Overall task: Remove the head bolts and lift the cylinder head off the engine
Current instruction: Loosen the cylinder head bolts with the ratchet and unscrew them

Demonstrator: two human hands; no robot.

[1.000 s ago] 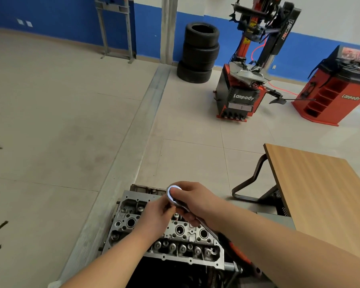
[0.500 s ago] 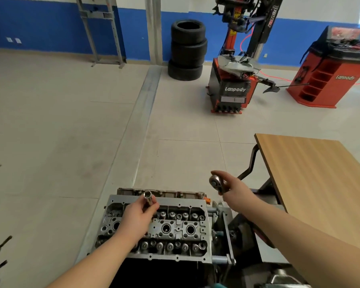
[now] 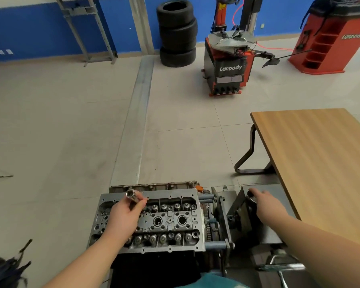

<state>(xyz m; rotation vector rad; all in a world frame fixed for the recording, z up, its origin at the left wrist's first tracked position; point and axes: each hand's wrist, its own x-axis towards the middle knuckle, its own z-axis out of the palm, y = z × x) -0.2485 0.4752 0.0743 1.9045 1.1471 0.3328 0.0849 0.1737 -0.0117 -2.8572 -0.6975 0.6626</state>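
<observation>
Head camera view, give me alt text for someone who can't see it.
A person's left hand holds a socket over a bare cylinder head, while the right hand grips a ratchet over the engine stand. A wooden table stands right, stacked tyres behind.

Cylinder head (image 3: 170, 221) at 6 o'clock: dull silver-grey, dark round bores. Socket (image 3: 132, 196): bright chrome. Table (image 3: 320, 163) at 3 o'clock: warm orange-brown wood grain, black legs. Floor (image 3: 60, 132): pale beige tiles, grey metal strip. Wall (image 3: 29, 28) at 11 o'clock: deep blue, white above. Stacked tyres (image 3: 177, 32) at 12: black. Tyre changer (image 3: 230, 65): red and black, white lettering. Wheel balancer (image 3: 328, 44) at 2 o'clock: red.
</observation>
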